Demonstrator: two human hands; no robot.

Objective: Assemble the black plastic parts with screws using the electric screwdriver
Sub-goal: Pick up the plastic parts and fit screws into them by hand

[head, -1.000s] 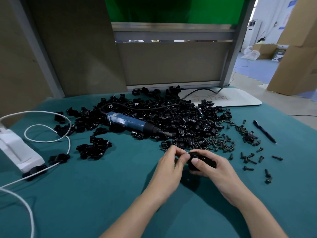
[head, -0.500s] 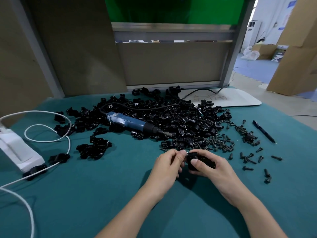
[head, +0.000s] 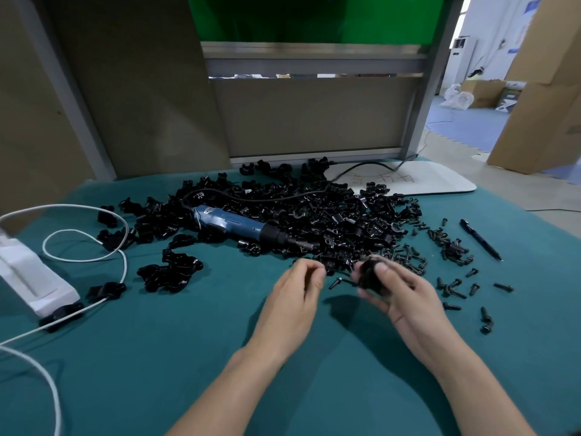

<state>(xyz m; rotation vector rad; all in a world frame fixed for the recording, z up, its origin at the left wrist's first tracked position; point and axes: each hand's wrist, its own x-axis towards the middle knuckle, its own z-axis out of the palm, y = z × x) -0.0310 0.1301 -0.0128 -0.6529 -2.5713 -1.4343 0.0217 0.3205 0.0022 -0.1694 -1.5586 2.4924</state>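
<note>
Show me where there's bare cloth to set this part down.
Widest bare cloth: near edge, left of the left hand, bordered by the white power strip and small parts cluster. Also bare between the two forearms. Crowded: the parts pile around the screwdriver, and scattered screws right of the right hand.

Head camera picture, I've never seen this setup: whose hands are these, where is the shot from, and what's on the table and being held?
No machine here: a person works bare-handed, and the camera sits on their head, looking down. The right hand grips a black plastic part. The left hand hovers beside it, apart; whether its curled fingers pinch anything is too blurred to tell. On the green table lie a pile of black parts, the blue electric screwdriver, loose screws, a pen and a white power strip.
</note>
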